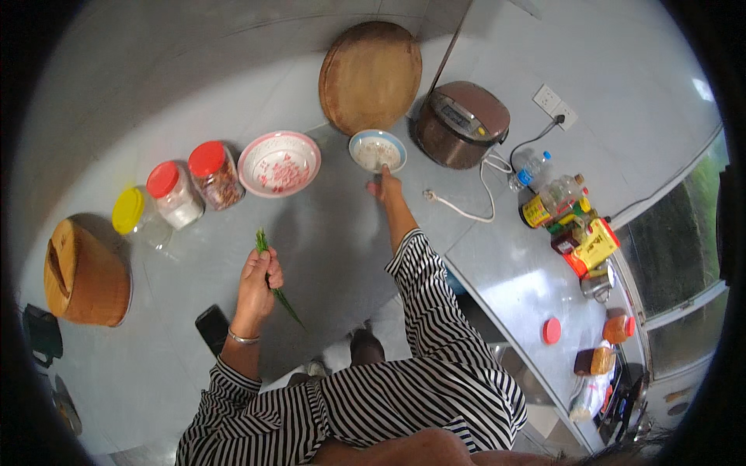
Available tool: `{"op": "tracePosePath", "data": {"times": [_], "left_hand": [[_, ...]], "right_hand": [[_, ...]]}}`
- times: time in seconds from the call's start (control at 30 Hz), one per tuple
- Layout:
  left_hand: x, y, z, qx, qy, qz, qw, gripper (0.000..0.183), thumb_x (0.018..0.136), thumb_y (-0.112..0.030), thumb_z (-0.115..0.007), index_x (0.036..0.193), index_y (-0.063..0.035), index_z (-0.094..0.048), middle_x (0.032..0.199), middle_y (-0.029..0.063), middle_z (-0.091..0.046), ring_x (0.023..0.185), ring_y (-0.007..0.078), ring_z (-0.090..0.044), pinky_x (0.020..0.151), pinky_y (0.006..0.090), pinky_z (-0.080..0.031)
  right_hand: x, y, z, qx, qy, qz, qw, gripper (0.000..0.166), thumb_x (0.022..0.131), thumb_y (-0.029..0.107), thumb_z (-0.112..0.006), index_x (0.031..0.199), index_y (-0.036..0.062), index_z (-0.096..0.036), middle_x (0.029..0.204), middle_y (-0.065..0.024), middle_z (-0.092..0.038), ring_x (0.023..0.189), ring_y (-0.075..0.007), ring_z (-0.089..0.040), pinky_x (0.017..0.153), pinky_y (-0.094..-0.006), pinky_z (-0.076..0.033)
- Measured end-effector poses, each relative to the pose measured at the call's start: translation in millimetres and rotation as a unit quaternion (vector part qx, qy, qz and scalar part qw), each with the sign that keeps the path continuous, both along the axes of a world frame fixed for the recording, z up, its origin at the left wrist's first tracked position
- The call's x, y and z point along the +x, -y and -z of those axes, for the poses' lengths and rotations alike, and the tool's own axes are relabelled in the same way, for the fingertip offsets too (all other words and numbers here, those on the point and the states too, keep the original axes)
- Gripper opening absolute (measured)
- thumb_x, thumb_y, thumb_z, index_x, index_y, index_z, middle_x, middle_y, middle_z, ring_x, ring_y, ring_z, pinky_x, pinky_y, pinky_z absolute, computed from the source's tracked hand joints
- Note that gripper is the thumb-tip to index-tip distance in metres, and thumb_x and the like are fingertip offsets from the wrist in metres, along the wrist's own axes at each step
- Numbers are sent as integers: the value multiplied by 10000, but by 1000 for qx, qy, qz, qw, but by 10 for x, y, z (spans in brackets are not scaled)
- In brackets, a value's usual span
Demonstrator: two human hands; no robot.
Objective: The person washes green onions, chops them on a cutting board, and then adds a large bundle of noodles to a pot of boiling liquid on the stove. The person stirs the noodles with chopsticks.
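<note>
My left hand [259,282] is closed around a small bunch of thin green stalks, perhaps chives or scallions [285,303]. The stalks stick out above and below the fist, over the grey counter [332,250]. Farther forward, my right hand [386,187] grips the near rim of a small blue-rimmed bowl [376,150], with one digit over the edge; some of its fingers are hidden. Pale contents, too indistinct to name, lie in that bowl. To its left stands a larger pink-rimmed basin [280,164] with a red pattern inside.
Lidded jars [215,175] line the left, beside a wooden container [87,274]. A phone [213,329] lies near my left forearm. Behind the bowl leans a round wooden board [371,76]. Rightward are a rice cooker [461,125], a loose white cord [466,215] and several bottles [551,198].
</note>
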State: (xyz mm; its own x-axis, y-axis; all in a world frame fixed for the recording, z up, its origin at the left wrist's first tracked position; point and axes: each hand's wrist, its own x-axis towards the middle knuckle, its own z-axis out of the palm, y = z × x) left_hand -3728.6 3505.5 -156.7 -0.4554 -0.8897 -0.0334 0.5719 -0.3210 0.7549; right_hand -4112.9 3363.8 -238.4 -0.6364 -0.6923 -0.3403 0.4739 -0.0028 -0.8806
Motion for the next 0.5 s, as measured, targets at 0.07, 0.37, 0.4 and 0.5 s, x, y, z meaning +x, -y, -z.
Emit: {"op": "tracePosePath", "data": {"times": [0.07, 0.37, 0.4, 0.5], "left_hand": [[-311, 288, -101, -32, 4, -13, 999, 128, 946, -203, -462, 938, -77, -488, 648, -42, -396, 527, 45, -335, 467, 184, -270], [-1796, 1855, -577, -4, 34, -147, 989, 192, 938, -197, -482, 1069, -69, -542, 626, -52, -411, 498, 37, -360, 414, 184, -277], [-1846, 2056, -550, 7, 24, -172, 985, 211, 940, -203, -478, 1090, -69, -543, 628, -51, -426, 500, 37, -371, 413, 183, -282], [-2281, 2577, -650, 23, 43, -223, 974, 285, 943, -217, -460, 1176, -64, -521, 808, 7, -555, 541, 64, -456, 418, 196, -311]], "right_hand": [[-371, 173, 133, 1, -12, -10, 1000, 425, 877, 246, -576, 1093, -101, -460, 872, -212, -596, 578, -278, -616, 454, -362, -538], [-1440, -131, -80, 229, -687, -69, 686, 378, 833, 287, -589, 961, -60, -514, 807, -228, -625, 720, -354, -631, 635, -431, -516], [-1240, -144, -544, 237, -701, -96, 666, 403, 836, 326, -576, 976, -45, -507, 824, -243, -617, 745, -382, -619, 655, -449, -503], [-1395, 184, -1324, 28, -750, -21, 660, 346, 839, 320, -571, 937, -8, -517, 792, -246, -599, 747, -426, -586, 629, -464, -476]]}}
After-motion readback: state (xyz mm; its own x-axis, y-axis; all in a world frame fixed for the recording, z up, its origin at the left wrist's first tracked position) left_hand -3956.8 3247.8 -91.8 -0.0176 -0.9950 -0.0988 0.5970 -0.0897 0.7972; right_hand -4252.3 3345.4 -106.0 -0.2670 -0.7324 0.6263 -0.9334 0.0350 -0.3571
